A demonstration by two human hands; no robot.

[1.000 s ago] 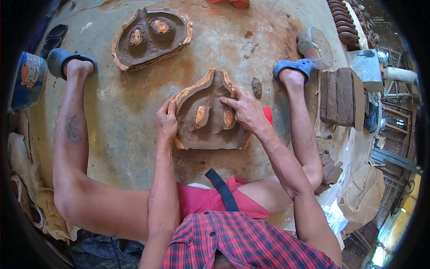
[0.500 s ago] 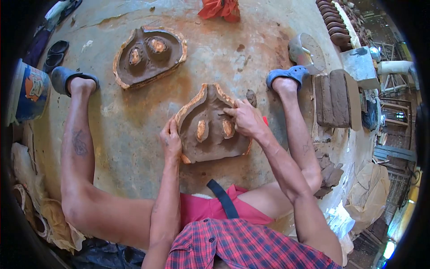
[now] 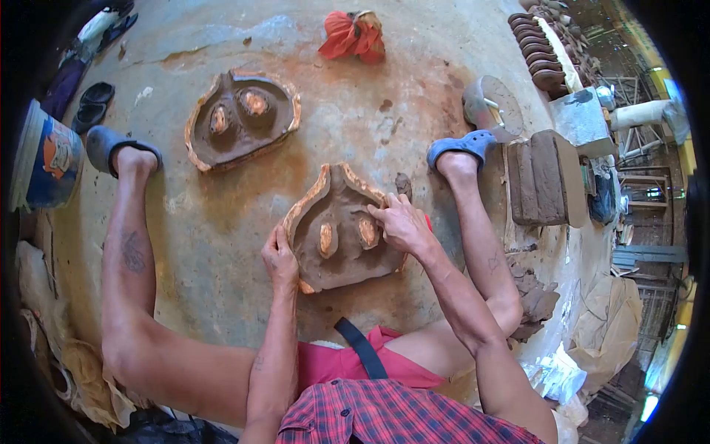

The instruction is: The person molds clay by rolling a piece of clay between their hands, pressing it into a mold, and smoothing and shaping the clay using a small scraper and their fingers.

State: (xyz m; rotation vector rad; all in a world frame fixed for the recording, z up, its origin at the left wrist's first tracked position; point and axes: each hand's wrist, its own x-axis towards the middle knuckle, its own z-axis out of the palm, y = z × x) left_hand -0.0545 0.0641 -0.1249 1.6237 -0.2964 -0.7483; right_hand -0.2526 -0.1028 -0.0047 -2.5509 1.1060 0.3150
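Between my legs lies a plaster mould [image 3: 305, 206] with a chipped orange-stained rim, lined with dark wet clay [image 3: 336, 270]. Two pale oval knobs stand up through the lining. My left hand [image 3: 280, 259] is closed on the mould's left rim, thumb on top. At the right side, my right hand [image 3: 403, 224] reaches over the rim, its bent fingers pressing the clay beside the right knob [image 3: 367, 231]. A small red thing [image 3: 429, 221] shows behind that hand, mostly hidden. Just beyond the rim sits a small clay lump [image 3: 403, 183].
A second clay-lined mould [image 3: 194, 133] lies farther off to the left. A red cloth bundle [image 3: 350, 37], a bowl [image 3: 477, 103] and stacked clay slabs [image 3: 543, 179] are around the floor. A bucket [image 3: 44, 159] stands at left; clay scraps [image 3: 534, 303] lie by my right knee.
The view has tilted, so the floor items appear lower. My right hand's fingers have shifted slightly along the clay by the right knob. My left hand stays on the rim.
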